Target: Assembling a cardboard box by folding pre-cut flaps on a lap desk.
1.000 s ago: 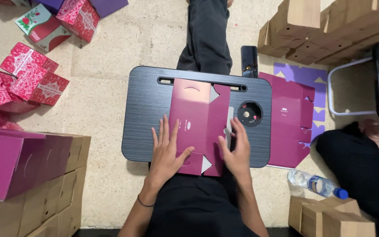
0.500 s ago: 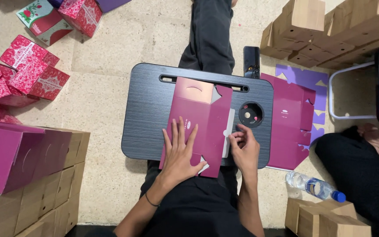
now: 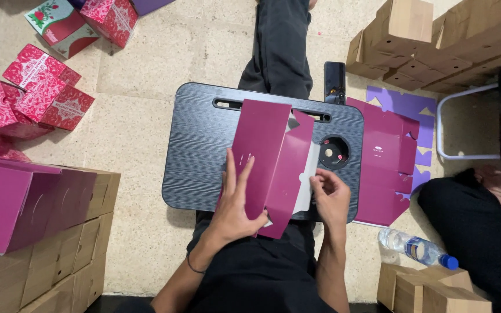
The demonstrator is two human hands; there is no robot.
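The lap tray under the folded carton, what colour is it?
Dark grey-black lap tray, finely lined; head view.

The folded card [image 3: 268, 156] is magenta with a white inside. It lies on a dark grey, finely lined tray [image 3: 198, 156]; the boxes [image 3: 47, 93] are pink with floral print.

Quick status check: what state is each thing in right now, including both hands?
Magenta box blank: partly folded, on the lap desk.
Left hand: flat, pressing the blank.
Right hand: pinching its right flap.
Stack of flat blanks: unfolded.
Patterned boxes: assembled.
Water bottle: capped, lying down.
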